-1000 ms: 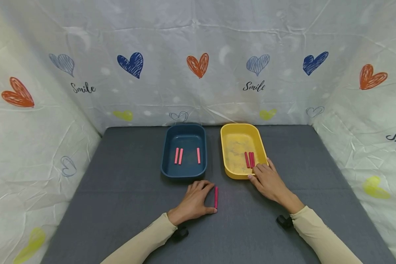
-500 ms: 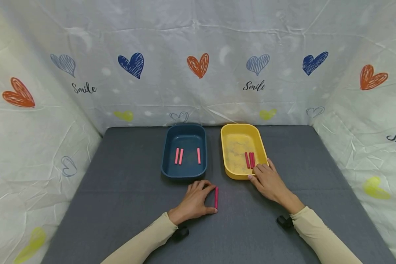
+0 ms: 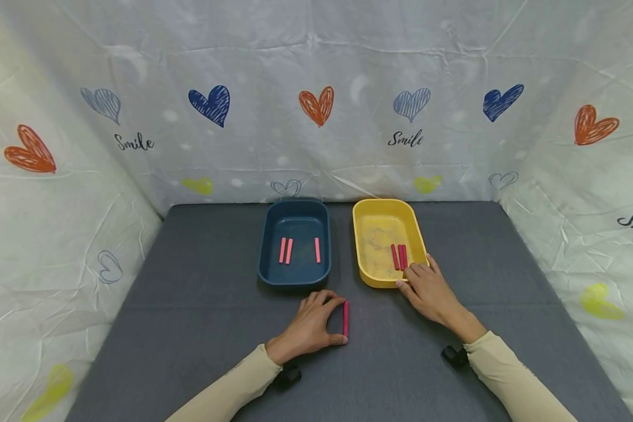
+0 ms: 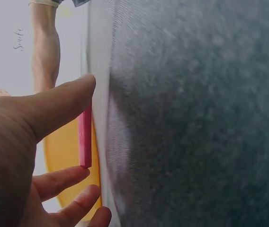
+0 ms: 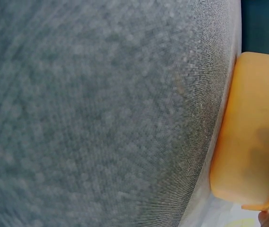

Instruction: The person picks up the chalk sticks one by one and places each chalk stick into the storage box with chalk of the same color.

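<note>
My left hand [image 3: 308, 325] pinches a dark pink chalk stick [image 3: 346, 319] by its two ends, thumb at the near end and index finger at the far end. In the left wrist view this stick [image 4: 85, 139] spans the gap from thumb to index finger, one end hidden by the thumb. My right hand [image 3: 429, 290] grips the near right corner of a yellow tray [image 3: 366, 275], its thumb against the front wall and fingers over the rim. Inside that tray lie 3 dark pink chalk sticks [image 3: 394, 257], close to my fingers.
Left of the yellow tray stands a dark blue tray [image 3: 294, 278] holding 3 light pink chalk sticks [image 3: 289, 251]. Both trays are at the back of the grey cloth-covered table [image 3: 200, 275]. A white curtain [image 3: 264, 53] printed with hearts hangs behind and on both sides.
</note>
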Demonstrator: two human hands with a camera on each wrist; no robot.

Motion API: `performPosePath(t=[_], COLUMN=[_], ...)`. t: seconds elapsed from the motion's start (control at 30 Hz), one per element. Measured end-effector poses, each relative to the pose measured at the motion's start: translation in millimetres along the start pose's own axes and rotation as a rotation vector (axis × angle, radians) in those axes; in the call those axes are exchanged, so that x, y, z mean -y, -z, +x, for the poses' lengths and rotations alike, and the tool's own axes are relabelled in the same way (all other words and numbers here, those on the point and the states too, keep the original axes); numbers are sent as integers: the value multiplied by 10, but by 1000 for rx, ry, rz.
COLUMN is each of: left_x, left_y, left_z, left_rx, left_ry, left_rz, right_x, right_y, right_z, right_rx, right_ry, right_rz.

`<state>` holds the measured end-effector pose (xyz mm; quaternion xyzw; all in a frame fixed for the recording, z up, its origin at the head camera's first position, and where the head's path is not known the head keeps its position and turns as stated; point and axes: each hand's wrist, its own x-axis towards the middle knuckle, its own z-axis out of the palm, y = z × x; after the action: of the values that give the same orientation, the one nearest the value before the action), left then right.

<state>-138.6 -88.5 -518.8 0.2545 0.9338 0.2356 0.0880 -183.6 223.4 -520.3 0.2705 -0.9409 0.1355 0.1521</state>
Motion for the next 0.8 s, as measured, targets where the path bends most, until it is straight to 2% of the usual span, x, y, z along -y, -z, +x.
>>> performPosePath(t=[0.17,0.37,0.67,0.8], left_x=[-42,-82,-179,-216], left_y=[69,201,369,433], left_z=[-47,-79,-63,-32], left_rx=[6,-43,-65,-84], left_ry=[10,-12,-5,-23], left_rz=[-43,-67,-83,-73], right_x=[4,-1,-3,-10], right_y=[6,-3,5,8], right_z=[-1,-2,-1,4], right_rx=[20,16,13,22], right_ry=[-19,-14,-3,-7], right_rz=[2,2,18,21])
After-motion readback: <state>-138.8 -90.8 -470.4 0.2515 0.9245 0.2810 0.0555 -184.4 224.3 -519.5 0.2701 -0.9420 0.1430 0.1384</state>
